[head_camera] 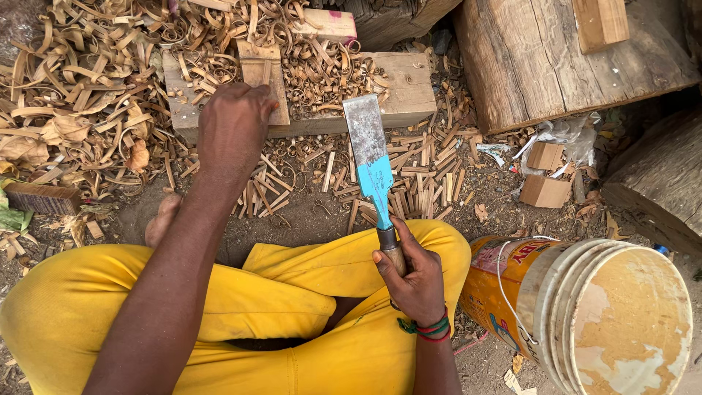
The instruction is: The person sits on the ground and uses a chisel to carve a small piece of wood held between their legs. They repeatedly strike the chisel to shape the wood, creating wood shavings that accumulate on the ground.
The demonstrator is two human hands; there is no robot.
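Here, a seated person in yellow trousers (307,292) works wood on bare ground.

Nearest, the right hand (417,281) is wrapped tight round the wooden handle of a broad flat steel cleaver with a blue-painted lower blade (371,164), point up. Farther out, the left hand (234,128) presses fingers down on a small pale wooden slat (265,77) atop a rough rectangular timber block (402,91); the palm hides its grip. Curled shavings (80,80) lie beyond, cut off at the edge.

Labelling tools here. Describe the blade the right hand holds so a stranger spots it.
Start at the yellow trousers; the right hand above them grips a wooden handle. From it a broad flat chisel rises toward the wooden block. Unlike the surrounding brown shavings, it is grey steel, part-painted bright blue.
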